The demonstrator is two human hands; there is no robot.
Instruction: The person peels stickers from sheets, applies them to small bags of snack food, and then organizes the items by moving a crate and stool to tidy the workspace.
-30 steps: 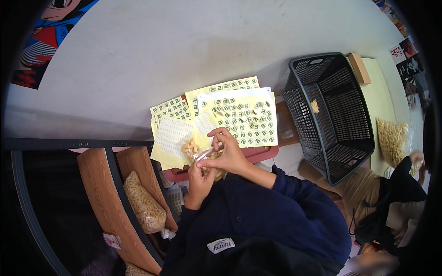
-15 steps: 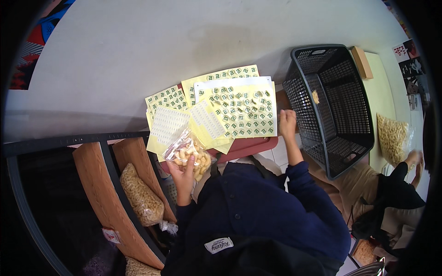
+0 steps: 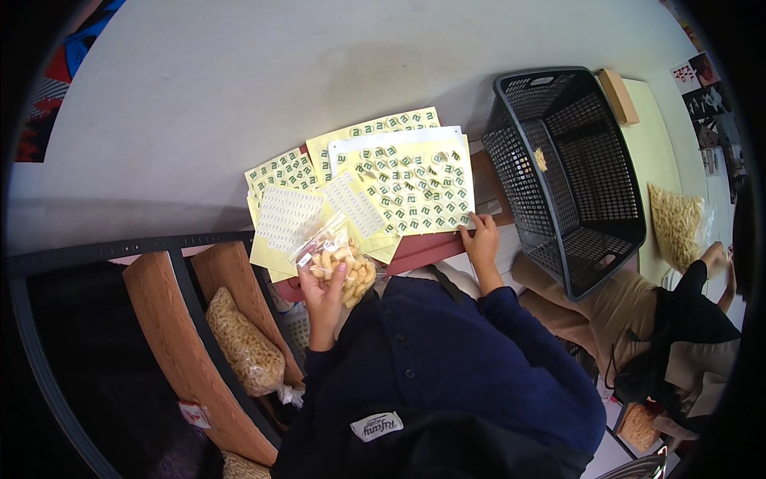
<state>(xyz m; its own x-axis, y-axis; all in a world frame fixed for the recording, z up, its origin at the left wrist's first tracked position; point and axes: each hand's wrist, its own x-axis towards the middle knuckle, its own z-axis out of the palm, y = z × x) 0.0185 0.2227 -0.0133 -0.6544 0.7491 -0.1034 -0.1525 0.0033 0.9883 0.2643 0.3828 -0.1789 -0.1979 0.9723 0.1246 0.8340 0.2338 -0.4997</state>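
Note:
My left hand (image 3: 324,302) is closed around the lower side of a clear zip bag (image 3: 345,270) of pale, curved snack pieces, its thumb on the front. The bag's top overlaps the pale yellow sheets with small printed labels (image 3: 289,217). At the right, my right hand (image 3: 481,249) pinches the lower right corner of a sticker sheet (image 3: 419,190) with rows of round green-marked stickers. Whether a single sticker is between its fingertips is too small to tell. More sticker sheets (image 3: 279,176) lie beneath and to the left, on a dark red surface (image 3: 427,254).
A black mesh crate (image 3: 570,180) stands at the right, a few pieces inside. Beyond it are a cardboard box (image 3: 618,96), a large snack bag (image 3: 674,227) and another person's arm (image 3: 702,267). At the left, a wooden shelf (image 3: 179,335) stands near another filled bag (image 3: 243,339).
My right hand has moved left from beside the crate to the sticker sheet's corner. My left hand keeps the zip bag, which has shifted slightly right and tilted.

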